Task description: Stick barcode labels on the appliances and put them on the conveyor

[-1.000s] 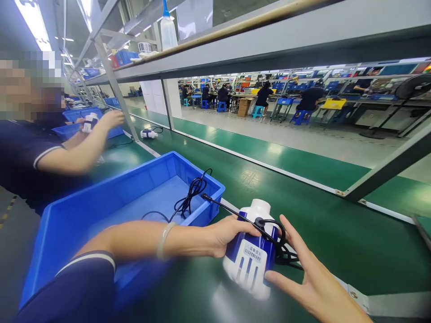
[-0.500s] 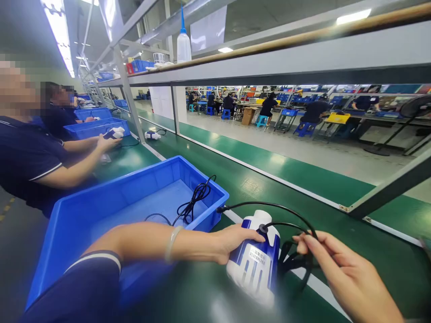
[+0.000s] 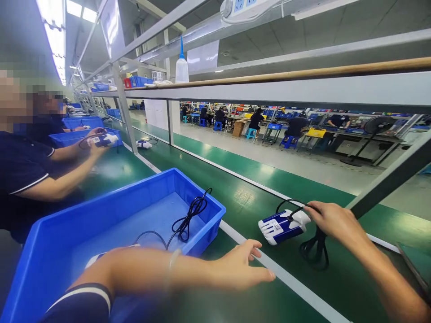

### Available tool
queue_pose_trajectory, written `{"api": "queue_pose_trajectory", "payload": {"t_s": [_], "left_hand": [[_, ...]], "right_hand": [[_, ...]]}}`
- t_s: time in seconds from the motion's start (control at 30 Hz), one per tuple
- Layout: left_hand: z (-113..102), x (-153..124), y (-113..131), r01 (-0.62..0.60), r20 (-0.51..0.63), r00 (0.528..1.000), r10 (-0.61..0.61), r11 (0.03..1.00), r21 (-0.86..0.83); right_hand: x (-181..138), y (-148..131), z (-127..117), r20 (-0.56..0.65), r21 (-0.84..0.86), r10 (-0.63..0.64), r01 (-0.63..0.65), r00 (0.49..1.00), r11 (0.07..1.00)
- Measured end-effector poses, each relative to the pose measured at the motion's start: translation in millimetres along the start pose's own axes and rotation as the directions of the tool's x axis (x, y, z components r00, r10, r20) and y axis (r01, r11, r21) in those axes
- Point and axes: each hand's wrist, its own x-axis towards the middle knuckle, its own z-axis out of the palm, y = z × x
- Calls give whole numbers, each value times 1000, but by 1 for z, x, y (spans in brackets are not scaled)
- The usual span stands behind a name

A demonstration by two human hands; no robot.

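My right hand (image 3: 328,220) pinches a black power cord (image 3: 314,253), whose coiled part hangs below the fingers. That cord runs to a blue-and-white plastic device (image 3: 283,225) with slots and a label, lying tilted at the green bench's far strip, just left of the hand. My left hand (image 3: 240,267) is empty, its fingers spread above the metal divider strip, apart from the device. Under my left forearm is a blue plastic bin (image 3: 175,175) with a bundled black cord (image 3: 190,215) inside. Part of another white-and-blue device (image 3: 97,258) shows in it, mostly hidden by my arm.
At left a co-worker's hands (image 3: 96,143) hold a similar device. Another corded unit (image 3: 144,143) rests further along the green bench (image 3: 218,179). A shelf above carries a squeeze bottle (image 3: 182,69). A slanted metal post (image 3: 387,179) stands behind my right hand.
My left hand has let go of the blue-and-white device and opened. The device has moved away and to the right, onto the far strip, while my right hand keeps hold of its cord.
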Motion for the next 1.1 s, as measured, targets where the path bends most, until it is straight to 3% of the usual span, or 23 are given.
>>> {"api": "queue_pose_trajectory", "payload": {"t_s": [0.17, 0.3, 0.37, 0.47, 0.57, 0.67, 0.83, 0.97, 1.1], "left_hand": [[2, 3, -7, 24, 14, 1000, -24, 999, 28], [-1, 6, -5, -6, -3, 1000, 7, 1000, 28], [-2, 5, -2, -35, -19, 999, 36, 999, 28], [-4, 3, 3, -94, -32, 995, 96, 994, 58], [-7, 3, 8, -91, -33, 995, 95, 991, 98], [-8, 3, 12, -66, -31, 997, 69, 993, 93], [-9, 1, 13, -59, -29, 998, 62, 994, 88], [-11, -1, 14, -39, -5, 999, 40, 993, 110], [-13, -1, 14, -53, 28, 998, 50, 993, 109]], "right_hand": [[-1, 35, 23, -73, -94, 31, -38, 997, 995], [-28, 40, 38, -118, -108, 67, -80, 991, 991], [-58, 29, 54, -58, -34, 26, -28, 998, 999], [-121, -2, 82, 112, 210, -38, 14, 993, 978], [-183, -44, 101, 261, 429, -146, 21, 954, 903], [-229, -83, 115, 312, 506, -272, 83, 910, 858], [-267, -118, 144, 303, 454, -342, 182, 890, 872], [-282, -126, 161, 226, 345, -345, 256, 911, 903], [-287, -128, 164, 208, 313, -322, 249, 923, 916]]}}
